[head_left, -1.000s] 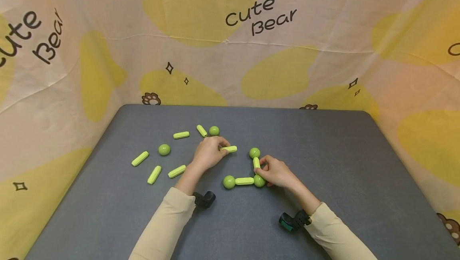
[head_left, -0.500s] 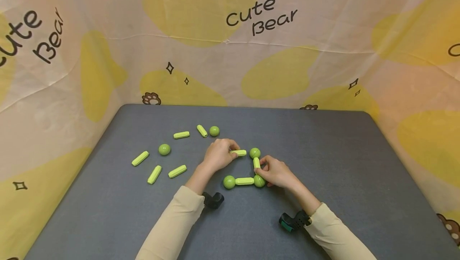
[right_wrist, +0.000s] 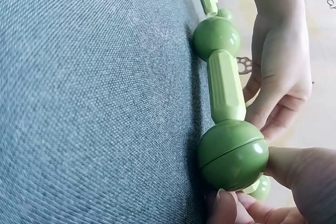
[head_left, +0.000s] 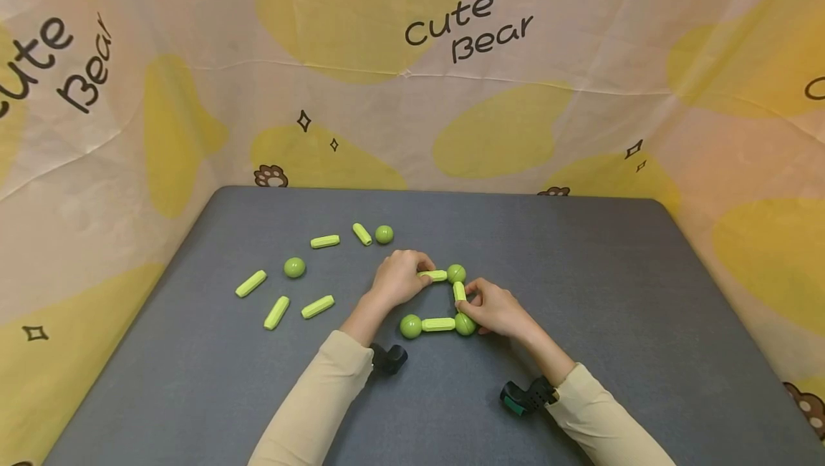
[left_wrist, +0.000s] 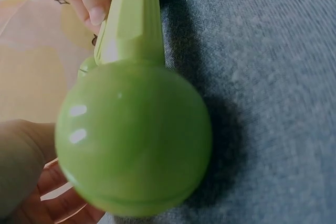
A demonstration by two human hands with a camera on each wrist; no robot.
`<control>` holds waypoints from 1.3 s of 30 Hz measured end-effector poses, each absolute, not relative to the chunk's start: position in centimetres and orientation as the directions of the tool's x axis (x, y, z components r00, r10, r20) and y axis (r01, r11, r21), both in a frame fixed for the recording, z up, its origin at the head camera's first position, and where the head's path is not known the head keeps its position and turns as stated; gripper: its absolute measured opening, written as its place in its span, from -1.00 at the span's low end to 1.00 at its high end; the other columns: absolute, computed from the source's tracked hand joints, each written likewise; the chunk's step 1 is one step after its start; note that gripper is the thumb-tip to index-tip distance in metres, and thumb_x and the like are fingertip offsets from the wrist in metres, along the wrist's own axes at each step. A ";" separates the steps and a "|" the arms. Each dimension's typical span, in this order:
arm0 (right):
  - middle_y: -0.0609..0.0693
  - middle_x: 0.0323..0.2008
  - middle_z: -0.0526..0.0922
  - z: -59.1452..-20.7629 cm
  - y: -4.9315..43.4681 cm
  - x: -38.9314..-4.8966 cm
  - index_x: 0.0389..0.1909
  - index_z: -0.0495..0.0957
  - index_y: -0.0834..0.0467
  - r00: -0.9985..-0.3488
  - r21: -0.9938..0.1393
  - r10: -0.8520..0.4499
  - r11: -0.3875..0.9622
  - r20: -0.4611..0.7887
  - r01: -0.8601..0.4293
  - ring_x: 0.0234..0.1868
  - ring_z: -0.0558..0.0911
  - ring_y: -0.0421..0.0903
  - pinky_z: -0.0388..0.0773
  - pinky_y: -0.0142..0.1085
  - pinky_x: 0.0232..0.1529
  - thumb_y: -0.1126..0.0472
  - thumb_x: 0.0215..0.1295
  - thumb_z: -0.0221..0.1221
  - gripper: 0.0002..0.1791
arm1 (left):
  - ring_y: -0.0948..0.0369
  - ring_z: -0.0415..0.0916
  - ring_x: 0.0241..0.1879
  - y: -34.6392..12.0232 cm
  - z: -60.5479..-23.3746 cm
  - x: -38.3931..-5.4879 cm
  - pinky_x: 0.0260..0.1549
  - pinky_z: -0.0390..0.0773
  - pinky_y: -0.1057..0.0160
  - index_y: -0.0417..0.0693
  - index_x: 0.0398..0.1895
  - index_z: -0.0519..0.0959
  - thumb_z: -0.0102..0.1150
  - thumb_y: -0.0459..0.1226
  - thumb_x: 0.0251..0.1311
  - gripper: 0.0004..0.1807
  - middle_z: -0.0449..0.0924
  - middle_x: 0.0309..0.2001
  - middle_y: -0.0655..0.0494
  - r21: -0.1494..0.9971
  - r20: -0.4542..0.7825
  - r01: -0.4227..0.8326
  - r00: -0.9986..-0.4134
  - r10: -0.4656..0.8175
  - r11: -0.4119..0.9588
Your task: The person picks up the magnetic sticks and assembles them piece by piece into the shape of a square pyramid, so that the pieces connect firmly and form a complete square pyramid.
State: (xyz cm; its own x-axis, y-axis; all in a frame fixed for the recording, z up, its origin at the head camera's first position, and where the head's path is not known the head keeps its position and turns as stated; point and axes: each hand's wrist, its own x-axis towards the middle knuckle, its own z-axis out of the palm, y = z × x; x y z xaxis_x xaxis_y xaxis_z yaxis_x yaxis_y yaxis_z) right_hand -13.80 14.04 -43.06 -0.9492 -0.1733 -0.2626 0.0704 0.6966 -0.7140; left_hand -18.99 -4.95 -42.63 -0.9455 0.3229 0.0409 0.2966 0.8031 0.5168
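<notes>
In the head view my left hand pinches a light green ribbed rod. That rod's right end meets a green ball at the far right corner of a linked shape. My right hand holds the shape's right side, fingers at the side rod and the near right ball. A near rod joins this ball to the near left ball. Close up, the left wrist view shows the near left ball; the right wrist view shows the near right ball against the right fingers.
Left of the hands, several loose rods and two loose balls lie on the grey table. A patterned cloth stands behind the table. Black wrist cameras hang close to the tabletop.
My left hand has moved right with its rod, and the rod's end now meets the far right ball. My right hand and the rest of the linked shape have stayed nearly still.
</notes>
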 end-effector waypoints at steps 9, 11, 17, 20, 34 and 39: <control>-0.05 -0.56 0.58 -42.9 14.0 -13.8 -0.10 0.45 0.21 -0.948 -0.709 -0.180 0.703 -0.263 0.063 -0.73 0.53 -0.17 0.49 -0.32 -0.63 0.10 0.17 0.18 -0.65 | 0.14 0.58 -0.24 -4.8 -42.7 -19.1 -0.30 0.53 0.13 0.11 -0.32 0.68 0.27 -0.25 0.05 -0.88 0.66 -0.26 0.15 0.523 0.033 0.291 -0.946 0.322 0.801; -0.05 -0.56 0.58 -42.9 14.0 -13.8 -0.10 0.45 0.21 -0.947 -0.709 -0.181 0.703 -0.264 0.063 -0.73 0.53 -0.17 0.49 -0.31 -0.63 0.10 0.18 0.18 -0.66 | 0.13 0.58 -0.23 -4.8 -42.7 -19.1 -0.30 0.53 0.14 0.11 -0.31 0.68 0.26 -0.26 0.05 -0.88 0.66 -0.26 0.15 0.527 0.032 0.290 -0.946 0.323 0.799; -0.06 -0.56 0.59 -42.8 14.0 -13.9 -0.09 0.45 0.21 -0.946 -0.706 -0.187 0.706 -0.265 0.059 -0.73 0.53 -0.16 0.48 -0.31 -0.62 0.09 0.18 0.18 -0.65 | 0.15 0.58 -0.24 -4.8 -42.7 -19.1 -0.28 0.53 0.14 0.10 -0.32 0.68 0.27 -0.26 0.05 -0.89 0.66 -0.27 0.14 0.529 0.034 0.295 -0.944 0.327 0.796; -0.06 -0.55 0.59 -42.8 14.1 -13.9 -0.08 0.45 0.21 -0.944 -0.705 -0.185 0.706 -0.274 0.066 -0.72 0.54 -0.16 0.49 -0.31 -0.62 0.07 0.19 0.17 -0.64 | 0.15 0.58 -0.25 -4.8 -42.6 -19.0 -0.29 0.53 0.15 0.10 -0.32 0.68 0.27 -0.25 0.05 -0.89 0.66 -0.27 0.14 0.527 0.039 0.300 -0.943 0.330 0.795; 0.17 -0.16 0.58 -42.6 14.7 -15.9 0.10 0.37 0.29 -0.978 -0.655 -0.178 0.753 -0.108 -0.065 -0.29 0.58 -0.01 0.50 -0.15 -0.25 0.10 0.19 0.17 -0.49 | 0.15 0.59 -0.26 -4.8 -42.6 -18.9 -0.29 0.53 0.15 0.08 -0.33 0.68 0.29 -0.27 0.03 -0.89 0.67 -0.30 0.15 0.536 0.052 0.301 -0.944 0.325 0.789; 0.24 -0.08 0.56 -42.5 14.6 -16.8 0.11 0.39 0.29 -0.970 -0.640 -0.234 0.755 -0.059 -0.143 -0.16 0.57 0.07 0.49 -0.07 -0.15 0.14 0.17 0.17 -0.49 | 0.15 0.59 -0.26 -4.8 -42.6 -18.9 -0.30 0.53 0.14 0.09 -0.34 0.67 0.29 -0.26 0.03 -0.89 0.67 -0.30 0.15 0.531 0.053 0.303 -0.944 0.326 0.791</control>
